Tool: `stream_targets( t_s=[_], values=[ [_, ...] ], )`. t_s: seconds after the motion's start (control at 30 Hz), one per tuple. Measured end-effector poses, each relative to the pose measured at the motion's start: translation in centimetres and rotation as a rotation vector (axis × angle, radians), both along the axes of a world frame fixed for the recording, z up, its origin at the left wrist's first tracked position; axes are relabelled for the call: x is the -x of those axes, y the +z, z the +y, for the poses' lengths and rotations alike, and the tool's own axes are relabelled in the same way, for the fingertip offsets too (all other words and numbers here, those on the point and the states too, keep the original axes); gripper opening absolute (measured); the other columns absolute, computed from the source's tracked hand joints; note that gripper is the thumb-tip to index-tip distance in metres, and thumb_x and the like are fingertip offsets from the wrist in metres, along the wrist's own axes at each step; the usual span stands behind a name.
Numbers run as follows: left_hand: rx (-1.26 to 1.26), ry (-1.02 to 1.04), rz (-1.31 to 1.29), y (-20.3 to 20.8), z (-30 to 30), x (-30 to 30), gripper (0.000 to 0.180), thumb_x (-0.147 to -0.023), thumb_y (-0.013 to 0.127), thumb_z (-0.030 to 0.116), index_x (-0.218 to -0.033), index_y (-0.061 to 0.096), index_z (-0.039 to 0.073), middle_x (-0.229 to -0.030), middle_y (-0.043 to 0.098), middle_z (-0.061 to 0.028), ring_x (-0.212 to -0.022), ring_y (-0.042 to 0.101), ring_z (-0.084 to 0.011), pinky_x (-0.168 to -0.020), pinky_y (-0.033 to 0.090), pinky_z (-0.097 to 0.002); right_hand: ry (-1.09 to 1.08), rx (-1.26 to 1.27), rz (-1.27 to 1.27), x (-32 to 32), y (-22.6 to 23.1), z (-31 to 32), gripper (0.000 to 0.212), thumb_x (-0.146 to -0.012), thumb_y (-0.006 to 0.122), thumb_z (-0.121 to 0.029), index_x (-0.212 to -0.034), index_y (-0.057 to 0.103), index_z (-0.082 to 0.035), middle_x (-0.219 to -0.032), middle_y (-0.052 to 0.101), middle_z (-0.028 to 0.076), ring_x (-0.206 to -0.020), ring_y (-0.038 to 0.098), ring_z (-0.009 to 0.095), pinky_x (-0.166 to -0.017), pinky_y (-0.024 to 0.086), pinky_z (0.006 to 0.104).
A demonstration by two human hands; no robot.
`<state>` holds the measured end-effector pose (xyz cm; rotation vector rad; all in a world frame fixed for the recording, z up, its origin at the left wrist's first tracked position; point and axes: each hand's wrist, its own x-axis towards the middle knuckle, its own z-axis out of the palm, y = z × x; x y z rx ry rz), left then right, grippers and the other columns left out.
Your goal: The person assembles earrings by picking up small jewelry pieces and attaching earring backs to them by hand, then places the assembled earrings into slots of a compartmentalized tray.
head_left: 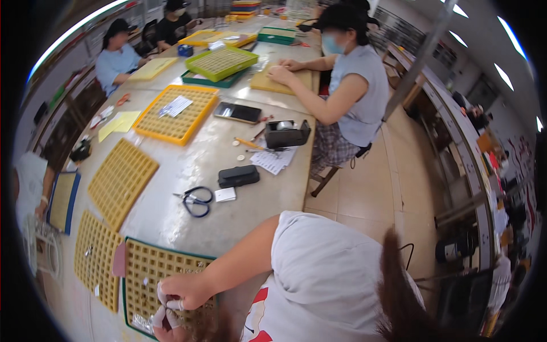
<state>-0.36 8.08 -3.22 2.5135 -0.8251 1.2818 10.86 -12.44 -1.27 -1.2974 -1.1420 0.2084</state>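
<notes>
My right hand (188, 289), with white coverings on its fingertips, reaches in over a green-edged grid tray (171, 255) of small square compartments. Its thumb and fingers are pinched together. Just below it, my left hand (168, 327) is also pinched, its white-tipped fingers meeting those of the right. Anything held between them is too small or hidden to make out. Small shiny bits lie in some compartments near the hands. A clear plastic bag (142, 322) lies on the tray beside my left hand, and a pink card (118, 259) sits at its upper left edge.
Two tan grid trays (122, 182) (96, 256) lie left of the green-edged one. Farther up the table are blue-handled scissors (196, 201), a black case (238, 176), a tape dispenser (286, 134), a phone (237, 112) and an orange tray (176, 114). Co-workers sit around the table.
</notes>
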Motion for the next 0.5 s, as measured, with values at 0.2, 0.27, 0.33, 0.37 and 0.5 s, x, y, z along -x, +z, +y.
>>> stream_targets(
  t_s=[0.2, 0.27, 0.33, 0.37, 0.5],
  values=[
    [0.851, 0.219, 0.733, 4.0, -4.9, 1.3, 0.024, -0.096, 0.069, 0.015, -0.102, 0.070, -0.008, -0.086, 0.071, -0.0122, -0.077, 0.061, -0.0176, -0.072, 0.051, -0.0341, 0.014, 0.143, 0.121, -0.3, 0.1, 0.7, 0.006, -0.089, 0.064, -0.007, -0.090, 0.060, -0.003, -0.091, 0.061, 0.014, -0.087, 0.059, 0.034, -0.076, 0.048, 0.0419],
    [0.823, 0.245, 0.720, 4.1, -5.4, 1.0, 0.022, -0.096, 0.068, 0.013, -0.102, 0.069, -0.008, -0.087, 0.071, -0.0121, -0.079, 0.061, -0.0176, -0.073, 0.051, -0.0340, 0.042, 0.139, 0.113, -0.4, 0.4, 0.5, 0.007, -0.089, 0.062, -0.008, -0.089, 0.062, -0.001, -0.092, 0.062, 0.016, -0.089, 0.060, 0.036, -0.077, 0.048, 0.0438],
    [0.808, 0.277, 0.713, 4.1, -5.9, 0.7, 0.021, -0.096, 0.068, 0.012, -0.103, 0.069, -0.008, -0.089, 0.070, -0.0120, -0.080, 0.061, -0.0176, -0.074, 0.051, -0.0339, 0.064, 0.115, 0.107, -0.5, 0.6, 0.8, 0.007, -0.089, 0.062, -0.008, -0.087, 0.062, -0.001, -0.092, 0.063, 0.017, -0.090, 0.060, 0.036, -0.078, 0.048, 0.0441],
    [0.805, 0.283, 0.711, 4.1, -6.2, 0.6, 0.020, -0.096, 0.068, 0.012, -0.103, 0.068, -0.007, -0.089, 0.070, -0.0119, -0.081, 0.061, -0.0176, -0.075, 0.051, -0.0338, 0.098, 0.094, 0.095, -0.5, 0.8, 0.7, 0.008, -0.089, 0.061, -0.008, -0.086, 0.063, -0.001, -0.091, 0.063, 0.018, -0.090, 0.060, 0.037, -0.078, 0.048, 0.0444],
    [0.775, 0.301, 0.698, 3.9, -6.5, 0.4, 0.018, -0.096, 0.067, 0.009, -0.104, 0.067, -0.007, -0.092, 0.069, -0.0116, -0.084, 0.061, -0.0176, -0.077, 0.051, -0.0336, 0.115, 0.150, 0.071, -0.9, 1.8, 0.1, 0.010, -0.087, 0.061, -0.008, -0.082, 0.064, 0.000, -0.089, 0.064, 0.019, -0.090, 0.060, 0.039, -0.078, 0.048, 0.0450]
  ],
)
